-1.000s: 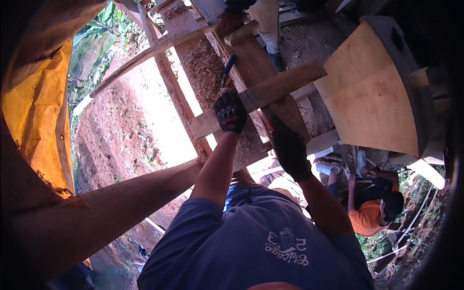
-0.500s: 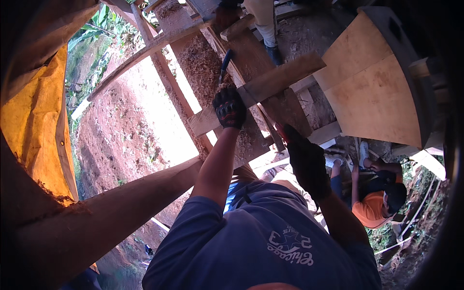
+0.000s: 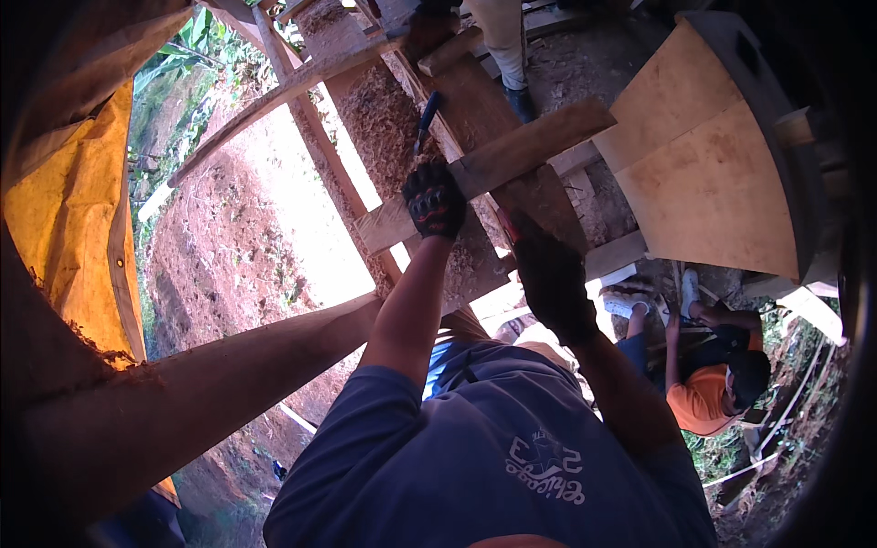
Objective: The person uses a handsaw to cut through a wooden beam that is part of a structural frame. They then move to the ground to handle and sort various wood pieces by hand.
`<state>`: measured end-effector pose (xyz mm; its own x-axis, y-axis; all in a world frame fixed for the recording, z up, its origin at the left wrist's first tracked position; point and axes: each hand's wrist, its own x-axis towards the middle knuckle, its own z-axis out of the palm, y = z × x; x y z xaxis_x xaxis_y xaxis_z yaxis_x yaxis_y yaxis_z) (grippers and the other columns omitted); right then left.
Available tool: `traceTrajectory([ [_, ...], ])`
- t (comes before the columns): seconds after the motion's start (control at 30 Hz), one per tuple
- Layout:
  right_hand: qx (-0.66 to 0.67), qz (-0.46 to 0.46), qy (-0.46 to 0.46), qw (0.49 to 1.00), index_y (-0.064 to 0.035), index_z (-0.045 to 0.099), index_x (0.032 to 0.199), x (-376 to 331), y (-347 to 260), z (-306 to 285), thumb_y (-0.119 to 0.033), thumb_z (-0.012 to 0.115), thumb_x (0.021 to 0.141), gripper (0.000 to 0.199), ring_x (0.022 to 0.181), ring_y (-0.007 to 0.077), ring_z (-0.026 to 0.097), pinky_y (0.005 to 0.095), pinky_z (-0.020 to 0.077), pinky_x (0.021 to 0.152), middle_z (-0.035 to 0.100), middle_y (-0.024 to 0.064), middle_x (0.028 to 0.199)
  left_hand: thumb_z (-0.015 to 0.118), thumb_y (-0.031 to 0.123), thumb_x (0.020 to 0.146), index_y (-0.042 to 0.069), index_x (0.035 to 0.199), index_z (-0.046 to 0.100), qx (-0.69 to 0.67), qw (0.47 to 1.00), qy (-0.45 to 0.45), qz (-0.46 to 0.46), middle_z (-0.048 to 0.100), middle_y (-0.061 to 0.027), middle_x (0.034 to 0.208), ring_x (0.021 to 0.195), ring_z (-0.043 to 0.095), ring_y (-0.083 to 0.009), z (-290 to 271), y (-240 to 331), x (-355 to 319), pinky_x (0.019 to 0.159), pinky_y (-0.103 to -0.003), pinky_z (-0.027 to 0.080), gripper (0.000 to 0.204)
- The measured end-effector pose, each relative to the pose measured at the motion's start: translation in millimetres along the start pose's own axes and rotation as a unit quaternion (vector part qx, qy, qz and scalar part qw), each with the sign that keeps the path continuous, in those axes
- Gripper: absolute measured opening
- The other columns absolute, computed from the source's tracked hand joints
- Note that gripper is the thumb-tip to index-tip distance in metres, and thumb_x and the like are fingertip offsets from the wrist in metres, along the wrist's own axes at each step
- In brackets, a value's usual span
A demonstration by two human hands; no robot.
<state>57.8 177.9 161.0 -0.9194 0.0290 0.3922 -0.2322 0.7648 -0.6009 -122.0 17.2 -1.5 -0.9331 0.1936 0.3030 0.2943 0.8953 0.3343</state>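
Observation:
My left hand (image 3: 435, 201), in a black glove with red trim, presses down on a wooden plank (image 3: 539, 144) lying across the bench boards, its fingers wrapped over the top. Just right of it, my right hand (image 3: 551, 279), also in a black glove, is closed on a red-handled handsaw (image 3: 505, 226). The saw's thin blade is hard to make out in shadow, pointing up toward the plank's near edge. Beyond my left hand a tool with a dark blue handle (image 3: 429, 110) and a narrow metal end rests among wood shavings (image 3: 379, 119).
A large pale wooden panel (image 3: 703, 164) stands at the right. A thick beam (image 3: 228, 384) runs across the lower left, near an orange tarp (image 3: 64, 228). One person in orange (image 3: 703, 397) sits at lower right; another person's leg (image 3: 501, 41) is at the far side.
My right hand has moved left and slightly forward with the saw, nearer to the plank. My left hand stays in place on the plank.

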Motion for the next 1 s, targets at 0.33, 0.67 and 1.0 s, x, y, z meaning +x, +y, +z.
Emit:
traceTrajectory([
  [0.33, -0.154, 0.005, -0.090, 0.984, -0.0036, 0.070, 0.106, -19, -30, -43, -0.010, 0.065, 0.102, 0.009, 0.091, 0.0287, 0.076, 0.0436, 0.0604, 0.079, 0.074, 0.0202, 0.137, 0.058, 0.016, 0.095, 0.009, 0.115, 0.069, -0.004, 1.000, -0.015, -0.014, 0.065, -0.0173, 0.112, 0.110, 0.063, -0.0387, -4, 9, 2, 0.097, -0.053, 0.048, 0.023],
  [0.67, -0.112, 0.022, -0.155, 0.981, 0.0005, 0.064, 0.141, 5, -27, -47, -0.002, 0.058, 0.103, 0.039, 0.096, 0.0378, 0.076, 0.0441, 0.0612, 0.082, 0.073, 0.0225, 0.129, 0.062, 0.015, 0.093, 0.008, 0.113, 0.069, -0.007, 0.999, 0.021, -0.024, 0.066, -0.0175, 0.110, 0.108, 0.065, -0.0389, 3, -5, -3, 0.094, -0.054, 0.050, 0.022],
  [1.0, -0.140, 0.000, -0.113, 0.984, -0.0006, 0.068, 0.139, 12, -29, -30, 0.000, 0.063, 0.098, 0.042, 0.098, 0.0376, 0.079, 0.0430, 0.0640, 0.083, 0.075, 0.0243, 0.130, 0.062, 0.016, 0.093, 0.006, 0.117, 0.069, 0.033, 0.999, 0.004, -0.023, 0.064, -0.0184, 0.115, 0.110, 0.063, -0.0388, 3, -5, -3, 0.098, -0.052, 0.049, 0.027],
])
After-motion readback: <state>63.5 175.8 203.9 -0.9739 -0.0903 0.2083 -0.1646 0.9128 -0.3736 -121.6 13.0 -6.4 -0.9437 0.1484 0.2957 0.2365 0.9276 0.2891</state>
